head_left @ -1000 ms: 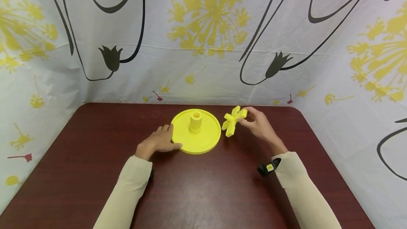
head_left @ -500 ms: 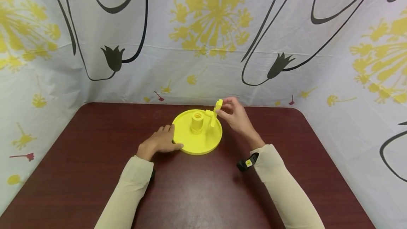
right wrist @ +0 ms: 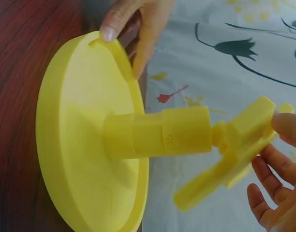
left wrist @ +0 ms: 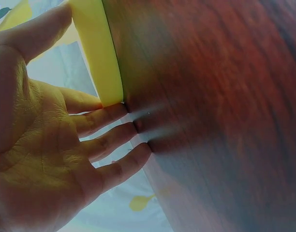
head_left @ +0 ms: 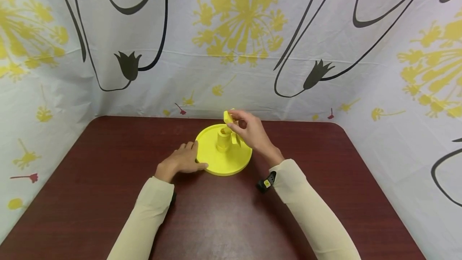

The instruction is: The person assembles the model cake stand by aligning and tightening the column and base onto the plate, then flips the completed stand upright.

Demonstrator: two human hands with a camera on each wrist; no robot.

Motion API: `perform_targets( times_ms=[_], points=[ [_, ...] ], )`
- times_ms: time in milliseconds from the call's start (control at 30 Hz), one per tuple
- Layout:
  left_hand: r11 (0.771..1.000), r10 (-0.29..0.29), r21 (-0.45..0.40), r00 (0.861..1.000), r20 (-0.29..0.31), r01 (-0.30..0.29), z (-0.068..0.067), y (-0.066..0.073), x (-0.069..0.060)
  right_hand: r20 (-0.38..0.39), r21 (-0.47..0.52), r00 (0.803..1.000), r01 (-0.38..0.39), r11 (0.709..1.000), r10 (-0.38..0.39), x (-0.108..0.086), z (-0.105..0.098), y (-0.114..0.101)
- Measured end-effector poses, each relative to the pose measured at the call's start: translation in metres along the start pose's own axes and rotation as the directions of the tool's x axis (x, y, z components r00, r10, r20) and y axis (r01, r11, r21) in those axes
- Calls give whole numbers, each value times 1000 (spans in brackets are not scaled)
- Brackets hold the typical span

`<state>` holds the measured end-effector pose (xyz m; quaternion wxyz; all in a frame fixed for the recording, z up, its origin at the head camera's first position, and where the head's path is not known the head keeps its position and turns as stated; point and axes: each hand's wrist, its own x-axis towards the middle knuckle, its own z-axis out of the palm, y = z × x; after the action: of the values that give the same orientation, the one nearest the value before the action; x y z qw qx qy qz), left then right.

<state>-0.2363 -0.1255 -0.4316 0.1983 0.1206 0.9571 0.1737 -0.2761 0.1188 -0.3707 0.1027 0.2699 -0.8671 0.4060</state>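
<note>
A round yellow disc [head_left: 223,167] with a raised rim lies on the table, and a hollow yellow post [head_left: 223,140] stands at its middle. The left hand [head_left: 182,159] rests against the disc's left edge; the left wrist view shows its thumb and index finger touching the rim [left wrist: 99,48], the fingers fairly straight. Between thumb and fingers, the right hand [right wrist: 283,193] holds a yellow piece [right wrist: 244,130] with several arms, tilted. The piece's short stub is right at the post's open end [right wrist: 186,129]; whether it is inside cannot be told.
The dark red table [head_left: 216,220] reaches a patterned cloth [head_left: 173,67] just behind the disc, and the cloth also hangs at both sides. Black bands are on both wrists, the right one [head_left: 267,182] more visible.
The right hand has carried the yellow piece leftward from beside the disc to the top of the post, and the piece has turned. The left hand has stayed at the disc's edge.
</note>
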Motion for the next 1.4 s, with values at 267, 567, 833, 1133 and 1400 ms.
perform_targets(
  times_ms=[267, 567, 833, 1133, 1400],
  points=[
    [1000, -1, -7, 1000, 1, 1, 1, 0, 0, 47, -77, 998, 46, 996, -42, 2, 10, -1],
    [1000, -2, 6, 1000, -1, 2, 1, 0, 1, 221, -141, 964, 183, 973, -150, -3, 13, 6],
    [1000, -4, 12, 1000, 4, 4, 0, 1, 0, 309, -277, 947, 183, 943, -93, -1, 17, -3],
    [1000, -3, 2, 1000, 6, 3, -1, 2, -2, 161, -237, 985, 106, 966, -68, -1, 9, 1],
    [1000, 1, -13, 1000, 4, -1, -2, 3, -4, 108, -168, 989, -80, 983, 99, -5, -6, 16]
  ],
)
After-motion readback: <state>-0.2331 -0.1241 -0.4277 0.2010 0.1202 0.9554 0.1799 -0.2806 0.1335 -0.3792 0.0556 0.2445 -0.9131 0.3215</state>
